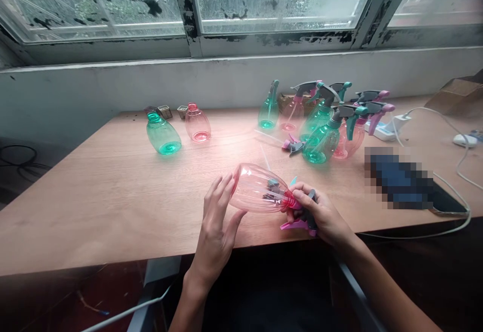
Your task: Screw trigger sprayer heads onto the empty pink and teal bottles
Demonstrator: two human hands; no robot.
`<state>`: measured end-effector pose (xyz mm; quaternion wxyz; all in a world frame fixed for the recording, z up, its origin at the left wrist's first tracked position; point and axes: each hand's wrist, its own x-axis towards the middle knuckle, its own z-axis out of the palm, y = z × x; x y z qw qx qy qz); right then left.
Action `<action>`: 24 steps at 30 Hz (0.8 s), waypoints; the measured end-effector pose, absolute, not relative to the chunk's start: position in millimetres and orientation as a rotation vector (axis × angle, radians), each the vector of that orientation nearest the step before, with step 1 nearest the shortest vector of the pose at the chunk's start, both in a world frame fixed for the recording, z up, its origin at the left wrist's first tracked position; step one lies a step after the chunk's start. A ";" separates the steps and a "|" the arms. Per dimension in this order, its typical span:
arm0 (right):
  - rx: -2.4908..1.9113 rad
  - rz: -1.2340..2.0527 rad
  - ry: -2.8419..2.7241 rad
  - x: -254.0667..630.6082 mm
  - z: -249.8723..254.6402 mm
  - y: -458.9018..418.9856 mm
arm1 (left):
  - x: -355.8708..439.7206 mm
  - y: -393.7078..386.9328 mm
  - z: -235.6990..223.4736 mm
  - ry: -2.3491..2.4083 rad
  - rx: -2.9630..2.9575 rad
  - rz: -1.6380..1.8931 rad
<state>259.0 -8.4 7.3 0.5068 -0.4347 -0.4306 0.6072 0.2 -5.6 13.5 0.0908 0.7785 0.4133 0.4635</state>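
Note:
A clear pink spray bottle (254, 188) lies on its side in the air above the table's front edge, its base toward the left. My right hand (315, 209) is closed round its neck and the grey and pink trigger sprayer (302, 224) there. Part of that sprayer is hidden by my fingers. My left hand (219, 216) is at the base with fingers stretched and thumb apart, its fingertips at the rim; whether they press on it I cannot tell. Through the pink wall shows a dark sprayer part, with a teal tip (293, 181) beyond.
A green bottle (163, 133) and a pink bottle (197, 123) without sprayers stand back left. Several bottles with sprayers, among them a green one (320, 143), stand back right beside a loose sprayer (293, 146). A blurred-out dark device (400, 178), cables and a power strip (388, 130) lie right.

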 end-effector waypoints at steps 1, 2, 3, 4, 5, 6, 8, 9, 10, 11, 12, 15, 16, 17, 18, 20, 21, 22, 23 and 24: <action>-1.054 1.464 -1.043 259.1 7.4 -8.4 | 0.5 -5.8 13.7 1.216 2.293 1.393; -1.059 1.466 -1.052 259.3 7.4 -8.4 | 0.6 -6.2 13.8 1.202 2.256 1.399; -1.063 1.470 -1.062 259.5 7.3 -8.4 | 0.4 -6.7 13.8 1.183 2.208 1.398; -1.064 1.475 -1.070 259.8 7.3 -8.4 | 0.1 -7.2 13.8 1.156 2.153 1.396; -1.064 1.478 -1.077 260.0 7.2 -8.4 | -0.3 -7.6 13.6 1.122 2.101 1.394; -1.061 1.480 -1.087 260.2 7.3 -8.4 | -0.9 -8.0 13.4 1.092 2.054 1.395; -1.034 1.489 -1.111 260.5 7.9 -8.2 | -1.8 -8.1 12.7 1.060 1.979 1.408; -1.021 1.493 -1.120 260.4 8.3 -8.1 | -2.2 -7.8 12.4 1.059 1.957 1.418; -1.013 1.498 -1.127 260.3 8.9 -8.1 | -2.4 -7.4 12.1 1.068 1.946 1.430; -1.015 1.502 -1.132 260.1 9.6 -8.1 | -2.5 -6.8 11.9 1.084 1.944 1.444; -1.027 1.503 -1.134 259.8 10.2 -8.2 | -2.5 -6.1 11.8 1.103 1.948 1.461; -1.058 1.495 -1.129 258.6 11.6 -8.9 | -2.0 -4.2 12.2 1.160 1.964 1.490; -1.055 1.496 -1.122 258.2 12.0 -9.2 | -1.8 -3.9 12.7 1.174 1.973 1.485; -1.049 1.501 -1.114 257.8 12.4 -9.4 | -1.7 -3.9 13.3 1.185 1.988 1.470; -1.043 1.505 -1.103 257.4 12.8 -9.7 | -1.6 -4.1 14.0 1.192 2.008 1.444; -1.037 1.515 -1.089 256.8 13.7 -10.1 | -1.6 -5.0 15.3 1.189 2.046 1.388; -1.034 1.521 -1.090 256.5 14.2 -10.3 | -1.8 -5.5 15.6 1.176 2.052 1.368; -1.027 1.524 -1.093 256.3 14.7 -10.4 | -2.1 -5.8 15.4 1.158 2.041 1.363; -1.018 1.528 -1.097 256.1 15.1 -10.5 | -2.4 -6.0 15.0 1.138 2.017 1.373; -1.010 1.532 -1.099 256.0 15.3 -10.4 | -2.7 -5.9 14.2 1.122 1.989 1.386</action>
